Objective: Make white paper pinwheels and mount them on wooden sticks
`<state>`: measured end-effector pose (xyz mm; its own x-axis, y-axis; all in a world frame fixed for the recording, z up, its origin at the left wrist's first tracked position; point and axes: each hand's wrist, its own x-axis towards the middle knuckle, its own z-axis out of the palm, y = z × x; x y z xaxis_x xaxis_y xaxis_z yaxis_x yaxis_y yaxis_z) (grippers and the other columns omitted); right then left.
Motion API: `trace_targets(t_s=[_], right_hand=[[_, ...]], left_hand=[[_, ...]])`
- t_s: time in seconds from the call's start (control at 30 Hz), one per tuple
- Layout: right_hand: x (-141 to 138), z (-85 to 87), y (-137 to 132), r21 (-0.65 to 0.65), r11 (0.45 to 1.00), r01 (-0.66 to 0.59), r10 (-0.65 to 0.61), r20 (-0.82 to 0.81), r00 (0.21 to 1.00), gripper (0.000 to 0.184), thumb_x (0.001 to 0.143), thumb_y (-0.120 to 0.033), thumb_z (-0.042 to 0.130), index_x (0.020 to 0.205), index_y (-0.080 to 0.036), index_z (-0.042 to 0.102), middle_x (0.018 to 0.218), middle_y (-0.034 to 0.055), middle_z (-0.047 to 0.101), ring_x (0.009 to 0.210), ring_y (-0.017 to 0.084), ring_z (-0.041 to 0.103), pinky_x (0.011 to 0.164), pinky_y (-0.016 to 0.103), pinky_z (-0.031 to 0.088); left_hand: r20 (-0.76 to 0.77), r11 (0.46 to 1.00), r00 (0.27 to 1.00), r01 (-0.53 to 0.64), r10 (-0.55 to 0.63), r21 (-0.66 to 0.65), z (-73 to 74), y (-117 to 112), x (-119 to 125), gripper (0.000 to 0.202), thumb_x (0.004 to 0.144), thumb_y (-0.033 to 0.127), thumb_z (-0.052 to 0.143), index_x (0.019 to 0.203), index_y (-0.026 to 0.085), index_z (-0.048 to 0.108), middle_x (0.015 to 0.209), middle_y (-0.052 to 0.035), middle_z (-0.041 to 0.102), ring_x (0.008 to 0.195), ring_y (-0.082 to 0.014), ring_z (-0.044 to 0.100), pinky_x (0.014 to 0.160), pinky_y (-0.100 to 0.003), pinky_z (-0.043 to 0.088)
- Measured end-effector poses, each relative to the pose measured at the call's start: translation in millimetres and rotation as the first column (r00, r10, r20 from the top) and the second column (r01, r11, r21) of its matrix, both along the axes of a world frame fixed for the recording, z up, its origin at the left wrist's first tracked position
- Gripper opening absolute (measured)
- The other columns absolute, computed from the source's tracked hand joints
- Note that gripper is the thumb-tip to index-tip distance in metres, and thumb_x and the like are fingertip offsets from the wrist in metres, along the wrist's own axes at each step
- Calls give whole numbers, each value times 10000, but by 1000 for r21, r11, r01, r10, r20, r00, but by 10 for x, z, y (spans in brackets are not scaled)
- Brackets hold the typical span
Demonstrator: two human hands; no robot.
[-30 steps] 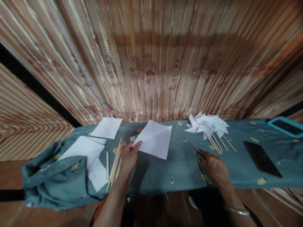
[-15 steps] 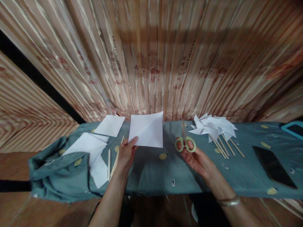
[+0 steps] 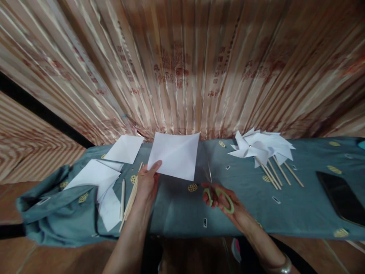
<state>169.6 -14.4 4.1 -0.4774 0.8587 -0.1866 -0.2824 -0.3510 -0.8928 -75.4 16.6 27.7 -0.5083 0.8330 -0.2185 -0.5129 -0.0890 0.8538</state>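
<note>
A square sheet of white paper (image 3: 177,155) with a faint diagonal crease is pinched at its lower left corner by my left hand (image 3: 148,182), thumb on top. The sheet is held up over the cloth. To its right, my right hand (image 3: 225,203) grips green-handled scissors (image 3: 221,194), fingers through the loops. The scissor blades point up and away, a little apart from the sheet's right edge; blur hides how far they are spread. Beside my left forearm lie several thin wooden sticks (image 3: 131,199) and a pale, thicker rod (image 3: 122,198).
Several white paper pinwheels (image 3: 261,146) on sticks lie at the right. A black phone (image 3: 340,196) rests further right. Loose white sheets (image 3: 92,177) and a single sheet (image 3: 125,148) lie on the left of the teal cloth (image 3: 182,213). A striped curtain (image 3: 176,68) hangs behind.
My right hand has moved down and left, turning the scissors. My left hand has tilted the paper slightly, keeping its hold. The view has shifted a little.
</note>
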Motion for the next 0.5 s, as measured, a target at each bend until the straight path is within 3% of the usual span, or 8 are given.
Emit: trace_targets(t_s=[0.2,0.5], right_hand=[[57,-26,-45,69,990,-119,106,170,980,491,710,-568,739,1068,-234,721,836,49,682,712,168,565,620,294,454],[47,-60,-79,64,980,-188,174,181,968,545,717,-561,736,1131,-208,700,828,41,677,697,143,561,596,256,448]], left_hand=[[-9,1000,1000,23,-23,4,-64,34,52,333,458,283,894,737,193,738,762,-46,761,843,-264,719,760,-336,576],[0,999,999,48,-48,-2,-108,40,132,343,455,260,895,733,139,734,690,-32,734,633,-181,686,648,-288,551]])
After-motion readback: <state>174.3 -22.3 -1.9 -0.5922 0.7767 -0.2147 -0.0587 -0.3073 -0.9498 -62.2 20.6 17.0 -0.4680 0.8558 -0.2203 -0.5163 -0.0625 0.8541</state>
